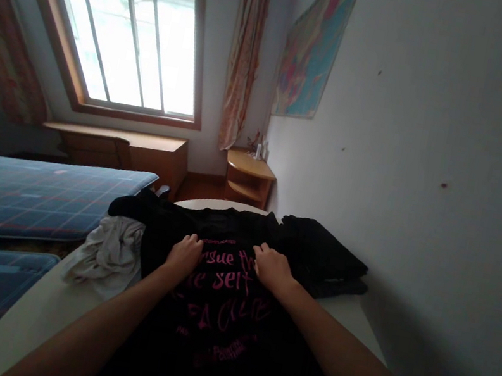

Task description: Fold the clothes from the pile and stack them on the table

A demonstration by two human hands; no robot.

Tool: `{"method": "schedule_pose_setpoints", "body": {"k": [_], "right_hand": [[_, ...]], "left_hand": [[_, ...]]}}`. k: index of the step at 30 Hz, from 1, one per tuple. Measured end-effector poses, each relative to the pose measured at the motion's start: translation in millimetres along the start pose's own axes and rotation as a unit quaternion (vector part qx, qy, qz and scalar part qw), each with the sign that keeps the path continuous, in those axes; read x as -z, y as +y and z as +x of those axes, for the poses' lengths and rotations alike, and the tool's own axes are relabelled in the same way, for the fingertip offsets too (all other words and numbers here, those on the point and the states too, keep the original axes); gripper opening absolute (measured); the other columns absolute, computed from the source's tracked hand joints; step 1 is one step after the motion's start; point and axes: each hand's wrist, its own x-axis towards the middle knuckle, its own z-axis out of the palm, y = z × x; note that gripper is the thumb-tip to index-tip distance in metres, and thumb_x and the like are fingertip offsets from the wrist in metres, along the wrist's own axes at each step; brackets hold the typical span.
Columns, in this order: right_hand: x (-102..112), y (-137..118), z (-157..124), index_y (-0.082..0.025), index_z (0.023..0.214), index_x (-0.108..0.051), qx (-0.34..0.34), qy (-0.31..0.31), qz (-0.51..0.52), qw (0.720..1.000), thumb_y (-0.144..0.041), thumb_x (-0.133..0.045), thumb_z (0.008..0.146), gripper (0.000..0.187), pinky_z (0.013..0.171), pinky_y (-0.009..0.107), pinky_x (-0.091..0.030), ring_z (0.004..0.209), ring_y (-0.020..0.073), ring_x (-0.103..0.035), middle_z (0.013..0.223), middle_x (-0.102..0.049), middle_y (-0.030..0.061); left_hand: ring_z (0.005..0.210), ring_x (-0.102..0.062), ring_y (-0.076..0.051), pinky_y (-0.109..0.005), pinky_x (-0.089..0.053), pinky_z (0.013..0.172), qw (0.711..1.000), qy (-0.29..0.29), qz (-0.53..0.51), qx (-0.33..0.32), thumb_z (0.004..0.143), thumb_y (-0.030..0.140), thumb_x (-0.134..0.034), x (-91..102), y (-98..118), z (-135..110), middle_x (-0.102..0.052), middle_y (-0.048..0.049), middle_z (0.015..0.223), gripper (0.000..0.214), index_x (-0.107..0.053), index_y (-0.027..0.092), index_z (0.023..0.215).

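A black T-shirt [216, 310] with pink lettering lies spread flat on a white round table [42, 313], collar end away from me. My left hand [182, 255] rests palm down on the shirt's upper chest, left of the lettering, fingers curled onto the cloth. My right hand [272, 267] lies on the shirt to the right of it, fingers bent and pressing the fabric. Neither hand lifts anything off the table.
A crumpled grey-white garment [109, 254] lies on the table's left. A stack of folded black clothes [326, 258] sits at the right against the wall. Blue plaid beds [23, 195] stand to the left, with a wooden corner shelf [247, 178] and window beyond.
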Motion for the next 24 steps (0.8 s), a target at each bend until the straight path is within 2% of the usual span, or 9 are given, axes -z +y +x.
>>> {"method": "schedule_pose_setpoints", "body": {"k": [5, 9, 12, 15, 18, 21, 24], "right_hand": [[-7, 3, 7, -0.011, 0.110, -0.067, -0.033, -0.037, 0.008, 0.999, -0.017, -0.047, 0.095, 0.026, 0.079, 0.036, -0.053, 0.098, 0.0304, -0.070, 0.106, -0.071, 0.0191], [-11, -3, 18, -0.008, 0.110, -0.066, -0.057, -0.031, 0.023, 0.998, -0.011, -0.045, 0.093, 0.027, 0.081, 0.036, -0.052, 0.102, 0.0310, -0.070, 0.106, -0.072, 0.0216], [-11, -7, 31, -0.005, 0.118, -0.060, -0.088, -0.014, 0.041, 0.995, -0.008, -0.037, 0.095, 0.032, 0.080, 0.036, -0.052, 0.101, 0.0316, -0.070, 0.106, -0.071, 0.0238], [-10, -6, 45, -0.002, 0.132, -0.048, -0.106, 0.002, 0.061, 0.993, -0.004, -0.024, 0.096, 0.043, 0.078, 0.038, -0.052, 0.099, 0.0311, -0.070, 0.107, -0.070, 0.0253], [-14, -2, 53, -0.005, 0.139, -0.042, -0.066, 0.002, 0.085, 0.994, -0.009, -0.025, 0.100, 0.043, 0.085, 0.037, -0.050, 0.105, 0.0288, -0.068, 0.121, -0.065, 0.0244], [-23, 5, 49, -0.009, 0.145, -0.039, 0.017, -0.018, 0.105, 0.994, -0.022, -0.040, 0.102, 0.045, 0.100, 0.035, -0.044, 0.123, 0.0262, -0.058, 0.139, -0.056, 0.0205], [-27, 14, 36, -0.011, 0.148, -0.038, 0.087, -0.032, 0.116, 0.989, -0.028, -0.047, 0.100, 0.052, 0.110, 0.035, -0.037, 0.134, 0.0247, -0.047, 0.147, -0.049, 0.0165]], "left_hand": [[0.103, -0.067, -0.024, -0.033, -0.052, 0.084, 1.000, -0.015, 0.014, 0.018, 0.094, 0.004, -0.035, 0.8, -2, 4, -0.065, -0.0169, 0.112, 0.033, -0.061, 0.013, 0.112], [0.102, -0.070, -0.026, -0.034, -0.053, 0.084, 0.999, -0.015, 0.015, 0.031, 0.094, 0.004, -0.034, -0.4, 1, 11, -0.070, -0.0186, 0.104, 0.033, -0.060, 0.011, 0.114], [0.098, -0.072, -0.028, -0.035, -0.054, 0.080, 0.998, -0.001, 0.012, 0.055, 0.093, 0.002, -0.032, 2.9, 0, 22, -0.072, -0.0204, 0.097, 0.035, -0.056, 0.008, 0.118], [0.099, -0.072, -0.030, -0.036, -0.054, 0.079, 0.997, 0.025, 0.007, 0.075, 0.093, 0.002, -0.029, 6.6, -2, 35, -0.072, -0.0222, 0.098, 0.038, -0.051, 0.007, 0.124], [0.097, -0.072, -0.029, -0.036, -0.053, 0.079, 0.997, 0.031, -0.006, 0.075, 0.094, 0.006, -0.031, 4.0, -3, 40, -0.072, -0.0219, 0.098, 0.034, -0.051, 0.007, 0.123], [0.098, -0.071, -0.029, -0.039, -0.051, 0.088, 0.999, 0.026, -0.024, 0.042, 0.096, 0.017, -0.041, -4.9, 1, 34, -0.073, -0.0199, 0.100, 0.028, -0.054, 0.008, 0.119], [0.120, -0.061, -0.030, -0.045, -0.039, 0.106, 0.998, 0.049, -0.036, 0.003, 0.097, 0.027, -0.047, -13.6, 10, 15, -0.065, -0.0196, 0.126, 0.036, -0.051, 0.011, 0.129]]}}
